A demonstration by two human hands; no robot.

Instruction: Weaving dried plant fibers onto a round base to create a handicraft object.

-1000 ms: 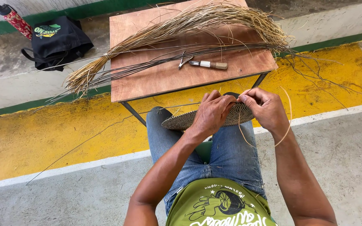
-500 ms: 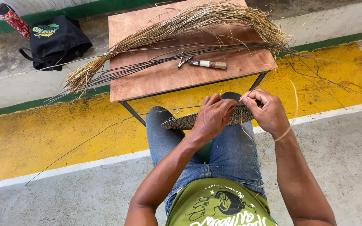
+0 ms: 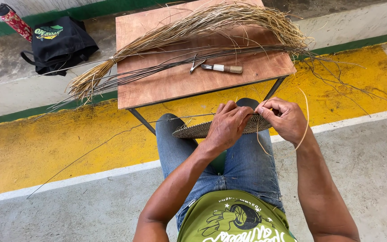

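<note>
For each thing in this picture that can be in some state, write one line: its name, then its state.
woven disc: flat over the knees, held at its edge
left hand: gripping the disc
right hand: pinching a pale strand at the rim
straw bundle: lying across the table
knife: lying unused
black bag: slumped on the ground
bottle: capped

Bright, even daylight, soft shadow under the table (image 3: 166,85), sharp focus throughout, slight wide-angle bending at edges.
</note>
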